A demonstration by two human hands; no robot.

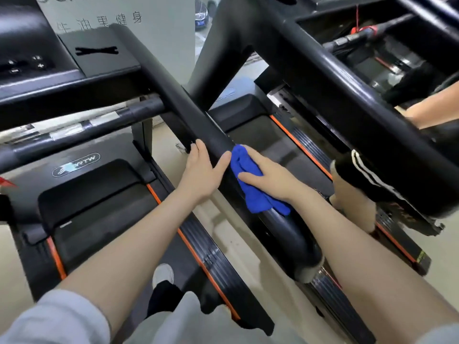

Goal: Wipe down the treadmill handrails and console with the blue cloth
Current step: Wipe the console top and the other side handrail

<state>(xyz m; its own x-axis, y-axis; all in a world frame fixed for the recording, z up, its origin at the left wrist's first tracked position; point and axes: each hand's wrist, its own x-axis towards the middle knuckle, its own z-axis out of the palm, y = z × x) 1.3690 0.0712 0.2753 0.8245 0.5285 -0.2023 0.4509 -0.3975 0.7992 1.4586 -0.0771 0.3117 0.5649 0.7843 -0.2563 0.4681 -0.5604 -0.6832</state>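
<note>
A thick black handrail (178, 100) runs from the console (74, 60) at upper left down toward the lower right. My left hand (202, 170) is wrapped around this rail from the left, thumb over the top. Just below it my right hand (269, 175) presses a bunched blue cloth (250, 184) flat onto the same rail, with the cloth's tail draped down over the rail's lower end (293, 234).
A thinner crossbar (82, 130) runs under the console at left. The treadmill belt (104, 219) lies below with orange-edged side strips. A second treadmill (347, 100) stands close on the right, where another person's arm (432, 112) and leg (355, 194) show. My shoe (162, 274) rests on the deck.
</note>
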